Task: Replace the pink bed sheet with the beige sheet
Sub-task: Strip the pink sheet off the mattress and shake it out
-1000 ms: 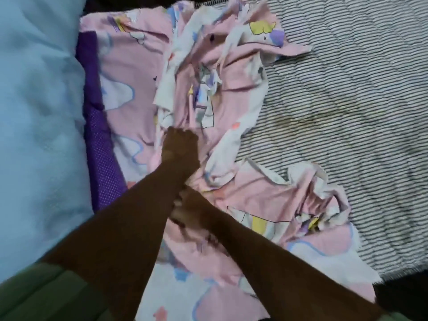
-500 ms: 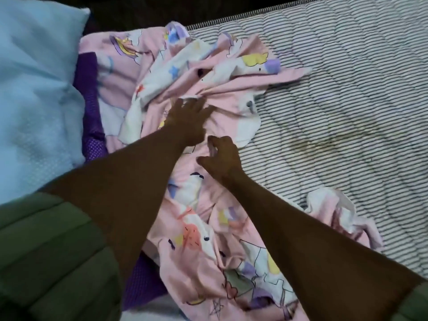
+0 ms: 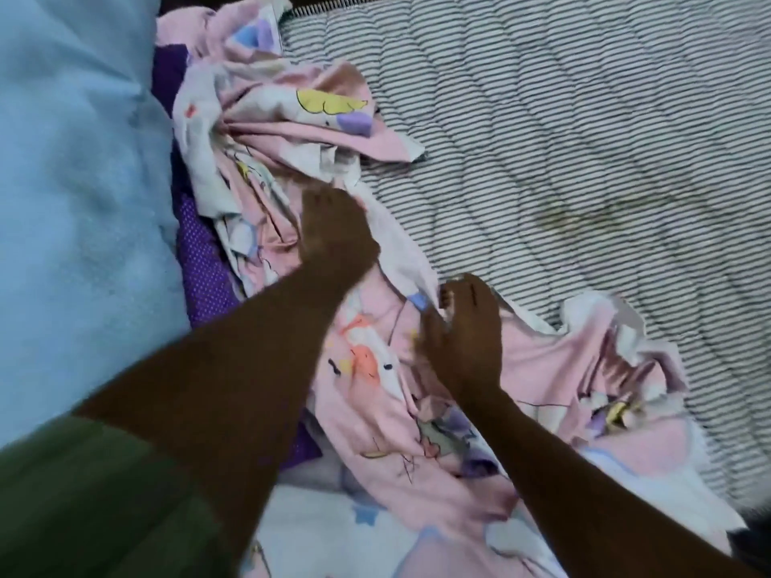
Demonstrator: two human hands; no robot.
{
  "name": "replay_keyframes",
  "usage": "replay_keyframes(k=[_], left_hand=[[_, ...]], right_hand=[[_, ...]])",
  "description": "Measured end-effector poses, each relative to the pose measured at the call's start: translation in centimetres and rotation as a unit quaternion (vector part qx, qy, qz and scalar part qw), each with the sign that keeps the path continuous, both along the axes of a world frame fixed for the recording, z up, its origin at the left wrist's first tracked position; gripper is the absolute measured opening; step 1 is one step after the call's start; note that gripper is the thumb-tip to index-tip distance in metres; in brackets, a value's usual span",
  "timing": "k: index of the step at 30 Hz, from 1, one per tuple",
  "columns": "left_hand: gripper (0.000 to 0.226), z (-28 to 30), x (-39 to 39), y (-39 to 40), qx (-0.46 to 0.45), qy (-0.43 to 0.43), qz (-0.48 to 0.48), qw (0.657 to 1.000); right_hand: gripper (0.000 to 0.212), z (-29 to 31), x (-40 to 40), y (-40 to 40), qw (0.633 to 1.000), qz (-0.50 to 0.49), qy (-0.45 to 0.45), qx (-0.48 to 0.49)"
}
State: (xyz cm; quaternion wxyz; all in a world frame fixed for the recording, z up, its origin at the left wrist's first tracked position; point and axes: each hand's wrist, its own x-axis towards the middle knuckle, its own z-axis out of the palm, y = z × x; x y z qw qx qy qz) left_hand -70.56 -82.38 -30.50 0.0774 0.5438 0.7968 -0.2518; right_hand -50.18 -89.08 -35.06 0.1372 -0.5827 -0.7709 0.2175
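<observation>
The pink cartoon-print bed sheet lies bunched in a crumpled heap along the left side of the striped mattress, most of which is bare. My left hand reaches into the middle of the heap, its fingers curled down into the folds. My right hand is closer to me and grips the sheet's white-backed edge with curled fingers. No beige sheet is in view.
A light blue blanket or pillow fills the left side. A purple dotted cloth lies between it and the pink sheet. The mattress has a faint yellowish stain at the right. The bed's dark near edge shows at the bottom right.
Both hands have drawn back toward me with sheet in their grip; the left went from flat on the fabric to curled into it, and the heap is more gathered.
</observation>
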Motion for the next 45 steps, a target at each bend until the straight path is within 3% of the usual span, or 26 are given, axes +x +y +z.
replay_keyframes(k=[5,9,12,14,16,18,19,22,23,24,25,27,30,32,34,35,37,39,42,45], left_hand=[[0.080,0.9,9.0,-6.8,-0.054,-0.076,-0.079,0.993],[0.065,1.7,11.4,-12.1,-0.055,-0.108,-0.130,0.984],[0.064,2.6,11.7,-15.0,-0.081,-0.090,-0.138,0.983],[0.056,3.1,11.6,-16.7,-0.081,-0.099,-0.117,0.985],[0.044,3.7,11.8,-18.7,-0.076,-0.106,-0.100,0.986],[0.039,4.3,11.6,-21.2,-0.090,-0.111,-0.092,0.985],[0.038,4.4,11.5,-22.3,-0.098,-0.107,-0.096,0.985],[0.041,4.2,10.4,-26.4,-0.106,-0.094,-0.103,0.985],[0.042,3.9,10.0,-27.7,-0.098,-0.089,-0.111,0.985],[0.045,3.7,9.7,-28.7,-0.094,-0.082,-0.119,0.985],[0.049,3.5,9.4,-29.7,-0.091,-0.074,-0.129,0.985],[0.050,3.1,8.7,-31.0,-0.082,-0.064,-0.145,0.984],[0.045,2.9,7.6,-31.6,-0.071,-0.066,-0.151,0.984],[0.047,2.7,7.0,-31.0,-0.076,-0.085,-0.143,0.983],[0.048,2.5,6.7,-30.1,-0.072,-0.127,-0.098,0.984],[0.046,2.6,6.6,-29.7,-0.066,-0.149,-0.073,0.984],[0.035,3.2,6.6,-28.9,-0.049,-0.181,-0.047,0.981],[0.034,5.0,6.4,-28.2,-0.021,-0.206,-0.028,0.978],[0.032,8.4,4.7,-27.9,0.098,-0.312,0.064,0.943],[0.034,12.5,2.7,-27.5,0.138,-0.444,0.197,0.863]], right_hand=[[0.057,1.8,6.7,-7.6,0.971,-0.082,-0.218,-0.058],[0.046,3.6,6.8,-12.5,0.940,-0.078,-0.292,-0.160],[0.040,5.1,5.1,-15.5,0.934,-0.093,-0.240,-0.247],[0.036,6.0,3.6,-17.8,0.939,-0.023,-0.191,-0.286],[0.033,7.5,2.1,-19.9,0.934,0.057,-0.069,-0.346],[0.024,8.0,1.8,-21.1,0.885,0.156,0.030,-0.438],[0.026,8.1,2.2,-21.3,0.878,0.144,0.053,-0.454],[0.053,7.4,3.6,-22.8,0.973,0.055,-0.011,-0.224],[0.056,7.2,4.3,-23.3,0.984,0.040,-0.040,-0.167],[0.058,7.0,4.5,-23.9,0.982,0.014,-0.101,-0.161],[0.061,7.3,4.4,-24.8,0.965,-0.003,-0.153,-0.212],[0.066,7.6,3.6,-27.0,0.931,-0.023,-0.177,-0.319],[0.070,6.9,1.2,-30.2,0.946,0.046,-0.095,-0.307],[0.055,6.8,-0.9,-31.2,0.940,0.095,-0.029,-0.326],[0.037,6.7,-2.2,-30.6,0.941,0.134,-0.037,-0.308],[0.036,6.5,-2.8,-30.2,0.938,0.081,-0.011,-0.336],[0.033,6.4,-3.6,-28.6,0.953,-0.092,0.011,-0.287],[0.022,7.2,-4.4,-26.7,0.944,-0.218,0.068,-0.237],[0.017,10.4,-6.5,-24.3,0.934,-0.246,0.164,-0.200],[0.017,14.1,-9.3,-22.2,0.934,-0.233,0.184,-0.198]])
